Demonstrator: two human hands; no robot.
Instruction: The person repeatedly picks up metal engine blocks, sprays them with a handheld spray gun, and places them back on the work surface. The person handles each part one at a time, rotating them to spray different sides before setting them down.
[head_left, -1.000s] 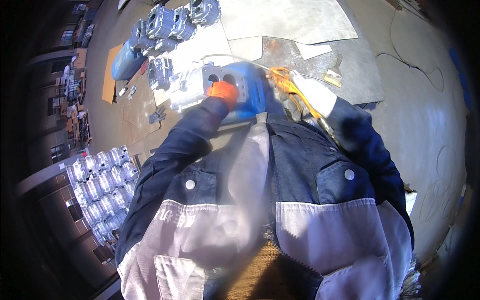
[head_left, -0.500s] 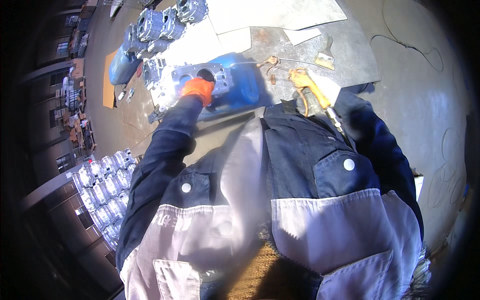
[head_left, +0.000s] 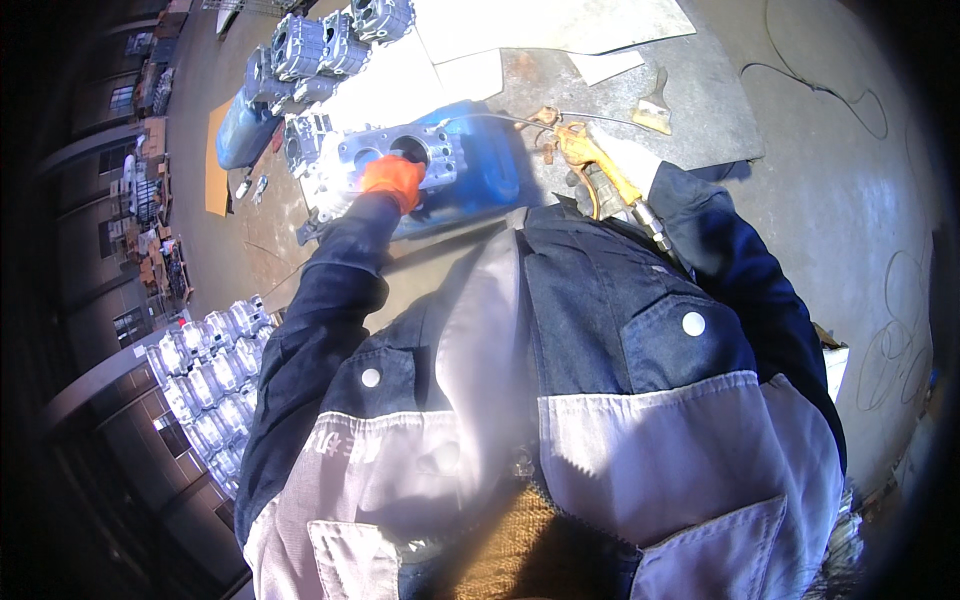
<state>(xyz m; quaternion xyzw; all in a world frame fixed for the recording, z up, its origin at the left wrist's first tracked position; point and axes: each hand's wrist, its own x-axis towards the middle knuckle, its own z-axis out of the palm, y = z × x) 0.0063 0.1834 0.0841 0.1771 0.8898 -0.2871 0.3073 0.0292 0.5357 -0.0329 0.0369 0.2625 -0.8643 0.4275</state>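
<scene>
My left hand [head_left: 393, 184], in an orange glove, is closed on the near side of a silver metal casting [head_left: 437, 172] with large round openings. Fingers at the opening are partly hidden. The casting rests at the left end of a blue plastic container [head_left: 490, 165]. My right hand [head_left: 630, 162], in a pale glove, grips a yellow air blow gun [head_left: 612, 172], with a metal hose fitting at its lower end. From the gun a long thin tube reaches left, its tip near the casting's upper right edge.
Grey castings [head_left: 300, 48] stand in a group at the back left. White sheets [head_left: 560, 25] and a paintbrush [head_left: 654, 110] lie on the grey tabletop [head_left: 715, 125]. Rows of silver castings [head_left: 210, 380] are at the lower left. A thin cable [head_left: 800, 85] runs over the floor at right.
My right hand has shifted left with the air blow gun, and its tube has moved closer over the casting's edge. My left hand stays nearly in place on the casting.
</scene>
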